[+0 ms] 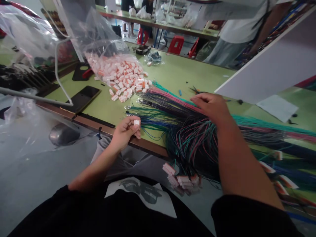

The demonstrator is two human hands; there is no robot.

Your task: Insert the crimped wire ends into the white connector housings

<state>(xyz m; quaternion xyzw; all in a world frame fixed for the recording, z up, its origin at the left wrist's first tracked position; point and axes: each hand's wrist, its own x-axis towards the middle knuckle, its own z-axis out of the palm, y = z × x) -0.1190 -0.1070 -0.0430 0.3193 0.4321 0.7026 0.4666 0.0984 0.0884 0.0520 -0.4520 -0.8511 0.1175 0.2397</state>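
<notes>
Between the fingertips of my left hand [127, 131] is a small white connector housing [136, 122], held at the table's near edge. My right hand [212, 106] lies over the bundle of wires [172, 112], its thumb and fingertips pinched together by the pink and green strands; whatever they grip is too fine to make out. Green, pink, black and blue wires run across the table, their loose ends pointing left. A heap of white and orange connector housings [127, 77] spills from a clear plastic bag [103, 42]. Wired connectors [184, 181] hang below the table edge.
A phone [81, 98] lies at left beside a bent metal rod [57, 65]. Small cutters [196, 90] and a blue piece [180, 92] lie beyond the wires. A white panel [269, 49] rises at right. Another person [237, 33] stands past the table.
</notes>
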